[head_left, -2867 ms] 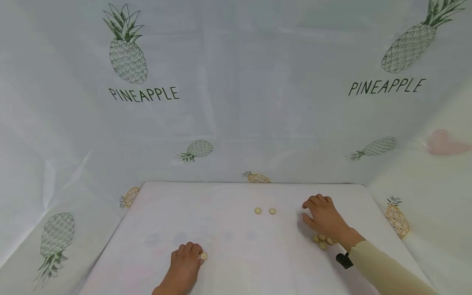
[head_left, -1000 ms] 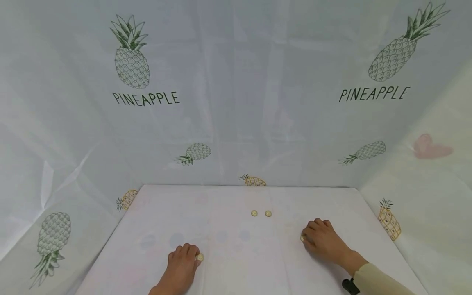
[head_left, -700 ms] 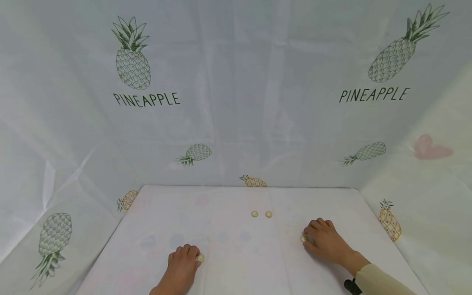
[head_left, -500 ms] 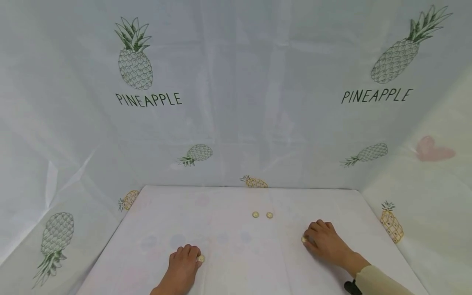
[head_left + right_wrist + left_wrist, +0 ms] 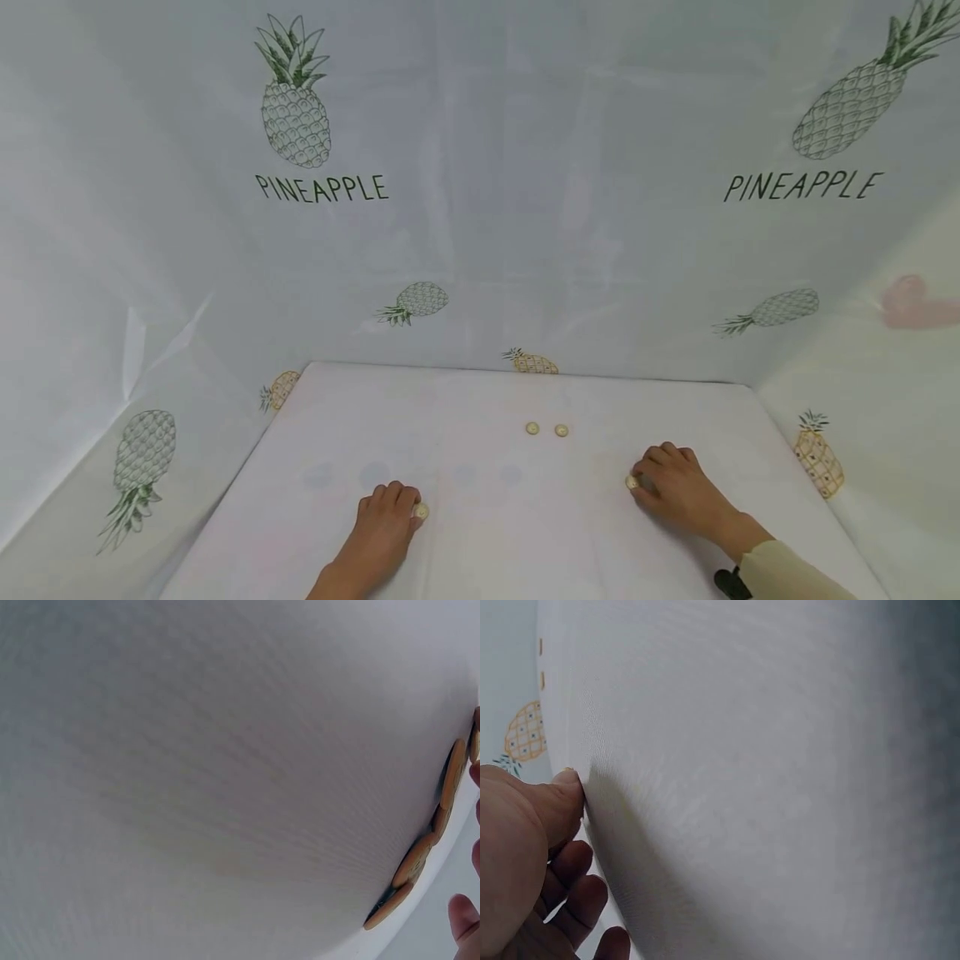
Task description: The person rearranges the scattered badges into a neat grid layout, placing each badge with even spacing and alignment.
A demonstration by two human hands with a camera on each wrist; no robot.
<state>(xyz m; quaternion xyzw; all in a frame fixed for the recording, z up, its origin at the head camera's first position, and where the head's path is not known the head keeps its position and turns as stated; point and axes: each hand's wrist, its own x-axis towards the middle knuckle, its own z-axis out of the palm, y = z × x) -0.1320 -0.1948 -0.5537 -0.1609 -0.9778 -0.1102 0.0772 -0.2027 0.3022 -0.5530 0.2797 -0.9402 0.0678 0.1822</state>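
My left hand [image 5: 382,521] rests low on the white table and pinches a small round wooden piece [image 5: 422,511], pale with a ringed face like a Chinese chess piece, at its thumb and index finger. To the right, my right hand [image 5: 682,492] holds a similar wooden piece [image 5: 632,482] at its fingertips, close over the table. Thumb and curled fingers of the left hand [image 5: 551,847] show in the left wrist view, its piece mostly hidden. Several wooden pieces [image 5: 415,861] lie near the right hand's fingers in the right wrist view; the head view hides them behind that hand.
Two more round pieces, a left one [image 5: 532,427] and a right one [image 5: 562,431], lie side by side towards the back of the white-covered table [image 5: 495,550]. A white pineapple-print sheet [image 5: 510,208] hangs behind the table and along both sides.
From 2.9 seconds ago, my right hand has come down and back over the cluster of pieces and now holds one. The left hand keeps its piece. Lately the head view has shifted slightly.
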